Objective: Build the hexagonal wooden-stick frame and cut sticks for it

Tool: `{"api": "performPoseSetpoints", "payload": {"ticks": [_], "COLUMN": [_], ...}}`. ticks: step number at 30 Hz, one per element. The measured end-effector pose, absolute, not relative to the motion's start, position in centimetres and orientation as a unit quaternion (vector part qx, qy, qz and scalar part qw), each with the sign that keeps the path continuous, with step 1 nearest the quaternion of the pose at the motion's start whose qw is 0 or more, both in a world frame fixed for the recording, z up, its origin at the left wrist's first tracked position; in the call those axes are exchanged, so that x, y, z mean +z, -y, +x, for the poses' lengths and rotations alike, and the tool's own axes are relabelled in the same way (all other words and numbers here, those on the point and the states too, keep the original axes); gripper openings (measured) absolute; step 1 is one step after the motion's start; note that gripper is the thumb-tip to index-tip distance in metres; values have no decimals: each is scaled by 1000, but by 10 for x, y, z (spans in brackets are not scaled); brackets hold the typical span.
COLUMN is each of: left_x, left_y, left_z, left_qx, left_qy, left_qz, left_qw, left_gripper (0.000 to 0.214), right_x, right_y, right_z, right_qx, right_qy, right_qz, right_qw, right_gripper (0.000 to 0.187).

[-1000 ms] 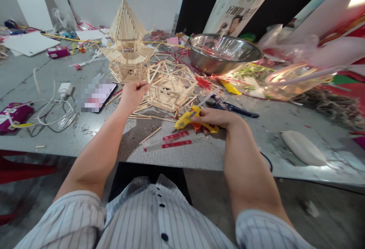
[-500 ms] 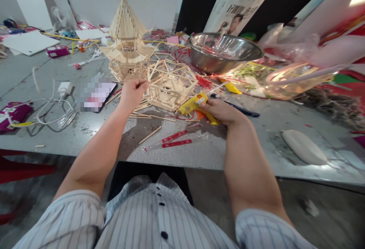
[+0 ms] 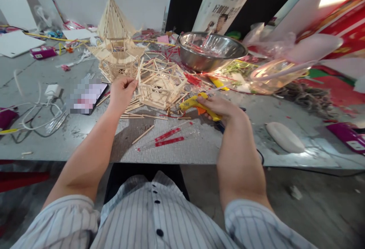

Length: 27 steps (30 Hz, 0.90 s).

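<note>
Although dark characters run across the hanging banner (image 3: 218, 7), they are too blurred for you to read; likewise the small marks on the two red strips (image 3: 169, 141) in front of you, and the phone (image 3: 91, 97) has its screen pixelated. Your left hand (image 3: 122, 93) has thumb and forefinger pinched together on a pale stick (image 3: 140, 68) at the left edge of the open stick framework (image 3: 155, 99), which sits on the table (image 3: 182, 157) beside the taller stick tower (image 3: 115, 24). Your right hand (image 3: 224, 105) is wrapped round the yellow glue gun (image 3: 190, 103), its nozzle near the framework's lower right side. A second ago that nozzle pointed down just above the red strips; now it is higher. Your view has swung rightward too, bringing more of a purple socket block (image 3: 346, 137) into sight, while your left hand keeps its place by the framework.
</note>
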State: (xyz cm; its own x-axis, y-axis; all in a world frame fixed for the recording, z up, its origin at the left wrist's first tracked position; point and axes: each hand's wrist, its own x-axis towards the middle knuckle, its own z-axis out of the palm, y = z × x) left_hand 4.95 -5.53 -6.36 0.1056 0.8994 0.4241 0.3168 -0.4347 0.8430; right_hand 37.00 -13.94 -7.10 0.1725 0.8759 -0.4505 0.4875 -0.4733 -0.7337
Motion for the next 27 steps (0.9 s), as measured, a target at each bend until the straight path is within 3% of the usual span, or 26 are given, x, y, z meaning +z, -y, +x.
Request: {"api": "performPoseSetpoints", "payload": {"ticks": [11,17,27], "left_x": [-66,-68,-64], "left_y": [61,59,64], "left_z": [52,51,54], "left_qx": [509,503,505], "left_qy": [-448,-459,-460], "left_qz": [675,673,670], "left_qw": [290,288,290], "left_gripper": [18,16,17], "right_x": [-62,-70,-66], "right_y": [142,134,131], "right_z": [372,383,369], "right_qx": [338,224,178], "right_qy": [471,522,527], "right_qz": [-792,-818,-831], "right_qw": [192,89,-15], "right_gripper": [45,55,68]}}
